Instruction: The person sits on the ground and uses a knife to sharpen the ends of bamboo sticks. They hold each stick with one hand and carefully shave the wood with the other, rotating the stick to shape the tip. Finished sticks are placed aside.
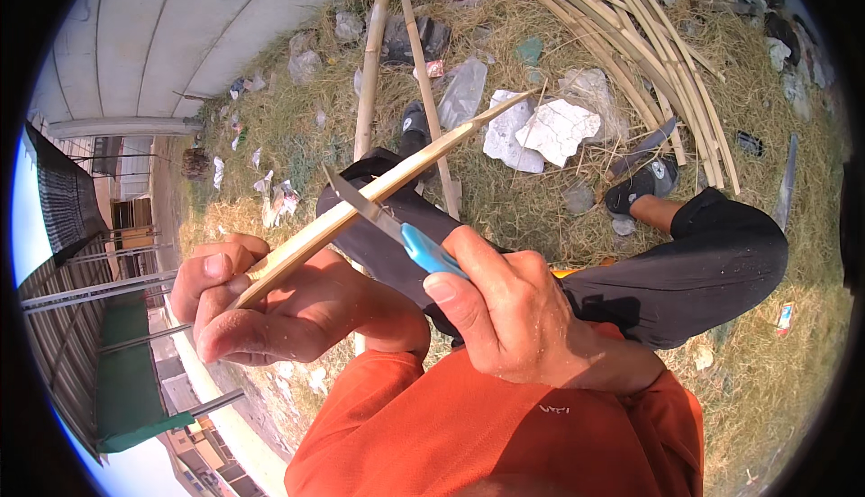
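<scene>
A pale bamboo strip (396, 173) slants up and to the right from my left hand (279, 303), whose fingers are wrapped round its near end. My right hand (518, 312) grips the blue handle of a knife (378, 216). The knife's narrow metal blade lies across the strip, a short way beyond my left hand; it appears to touch the wood. Part of the handle is hidden inside my right fist. Both hands are held above my lap.
Split bamboo strips (653, 55) lie bundled at the far right. A bamboo pole (371, 73) and a thinner stick (431, 100) lie ahead. White broken slabs (559, 130), a large blade (641, 147) by my foot and plastic litter dot the dry grass. A wall (180, 28) stands at far left.
</scene>
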